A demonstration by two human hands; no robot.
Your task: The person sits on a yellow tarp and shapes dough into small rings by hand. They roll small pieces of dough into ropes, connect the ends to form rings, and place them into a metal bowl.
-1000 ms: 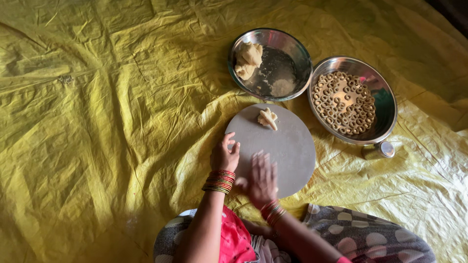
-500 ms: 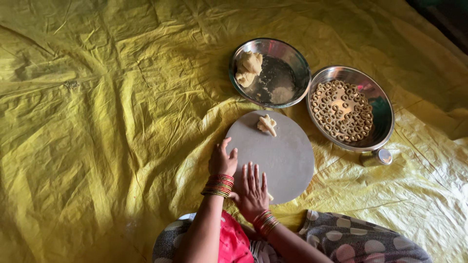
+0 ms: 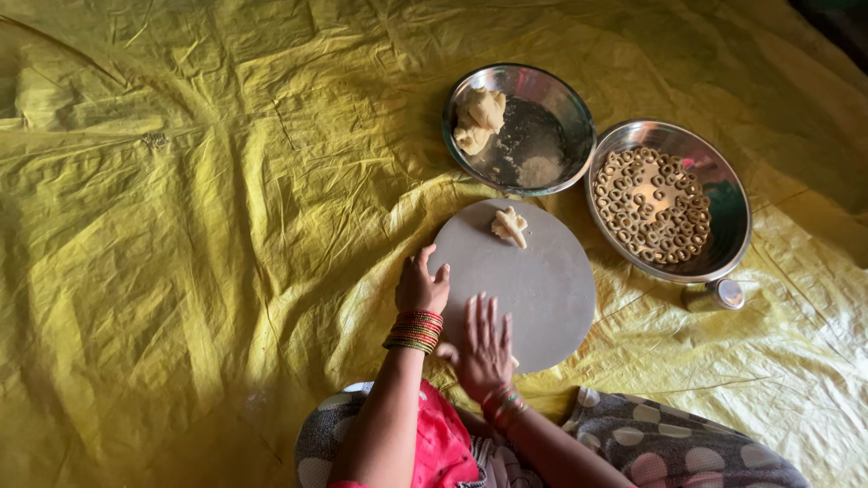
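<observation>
The person sits on the floor over a crinkled yellow sheet (image 3: 181, 226), with a round grey board (image 3: 533, 271) lying flat in front of the knees. The right hand (image 3: 485, 348) lies palm down on the near part of the board, fingers straight and spread, pressing on a thin piece of dough (image 3: 514, 362) of which only a pale tip shows at the hand's edge. It grips nothing. From that tip, the piece seems to lie crosswise under the palm, its long axis running left to right, though most of it is hidden. The left hand (image 3: 421, 287) rests at the board's left rim with fingers loosely curled, thumb side touching the edge, holding nothing else.

A small knot of dough (image 3: 509, 226) sits at the far side of the board, well apart from both hands. Such dough looks soft, light and easily squashed or torn, so it is best taken gently from the ends or rolled under a flat palm.

Beyond the board stand a steel bowl (image 3: 561, 176) with lumps of dough (image 3: 479, 117) and a steel tray (image 3: 732, 203) of small dough rings (image 3: 653, 206). A small steel cup (image 3: 723, 295) stands just beside the tray.
</observation>
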